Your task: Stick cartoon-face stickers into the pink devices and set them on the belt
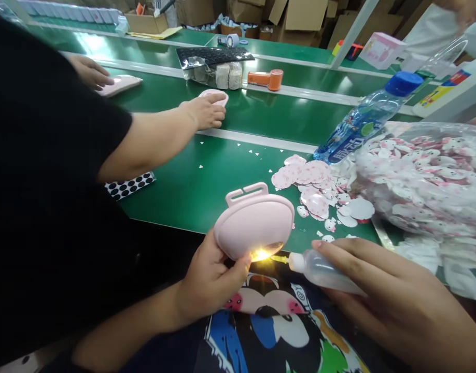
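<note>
A pink oval case (255, 223) with a slotted loop on its top edge is held by my left hand (212, 274), thumb at its lower edge. My right hand (386, 290) is closed around a translucent squeeze bottle (327, 269) with a white cap. The bottle's yellowish nozzle points left at the case's lower edge, where a bright yellow glow shows; whether the tip touches is hidden by the glare. To the right of the case, pink round stickers (313, 173) and small white character cutouts (330, 224) lie on the green table (176, 197).
A person in black at the left reaches over the belt, one hand (209, 111) on a pink piece. A blue-capped bottle (350, 124) and a bag of cutouts (428, 176) stand right. An orange tool (266, 79) and a black-dot sheet (131, 185) lie farther off.
</note>
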Demonstrator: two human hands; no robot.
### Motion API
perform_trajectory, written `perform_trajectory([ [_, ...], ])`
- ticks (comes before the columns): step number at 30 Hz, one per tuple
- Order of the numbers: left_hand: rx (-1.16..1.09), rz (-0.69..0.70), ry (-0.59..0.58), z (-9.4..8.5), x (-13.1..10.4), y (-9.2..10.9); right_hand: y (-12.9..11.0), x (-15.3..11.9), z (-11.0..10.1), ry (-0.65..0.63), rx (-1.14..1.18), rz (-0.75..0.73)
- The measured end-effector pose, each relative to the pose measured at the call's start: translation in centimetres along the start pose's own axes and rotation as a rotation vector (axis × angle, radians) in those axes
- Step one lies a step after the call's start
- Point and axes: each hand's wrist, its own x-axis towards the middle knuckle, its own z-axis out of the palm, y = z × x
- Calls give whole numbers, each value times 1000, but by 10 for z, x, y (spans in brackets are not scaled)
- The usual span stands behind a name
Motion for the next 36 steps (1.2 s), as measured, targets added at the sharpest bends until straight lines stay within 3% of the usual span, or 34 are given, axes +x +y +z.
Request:
perform_trajectory([
  [36,-22,-33,-8,2,1,7,-2,2,-2,20,2,-7],
])
